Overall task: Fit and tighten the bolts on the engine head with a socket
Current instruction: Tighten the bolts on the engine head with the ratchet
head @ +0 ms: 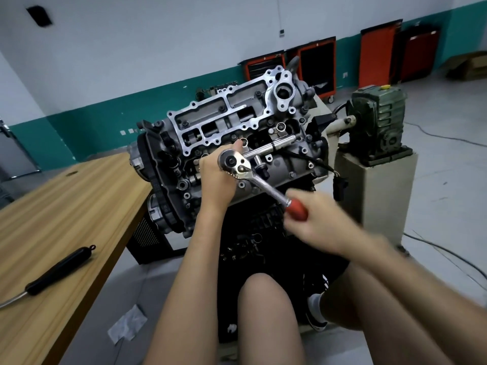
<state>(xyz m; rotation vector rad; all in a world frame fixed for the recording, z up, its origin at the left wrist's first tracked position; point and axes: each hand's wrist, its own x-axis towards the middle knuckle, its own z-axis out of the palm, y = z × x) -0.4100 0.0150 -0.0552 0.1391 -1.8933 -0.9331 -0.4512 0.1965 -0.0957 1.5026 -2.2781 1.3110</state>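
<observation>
1. Chrome ratchet [238, 168] with a red grip sits on the engine head [226, 138]; the right hand [313, 219], blurred, has its fingers wrapped around the grip.
2. Left hand [216, 172] steadies the ratchet head, fingers curled beside it; the socket beneath is hidden.
3. Several bolts look seated beyond the left fingers, though some holes look empty.
4. Tightening seems mid-way; more bolts likely remain.
5. Left of both hands, a black-handled tool [58, 271] lies on the desk [79, 206].
</observation>
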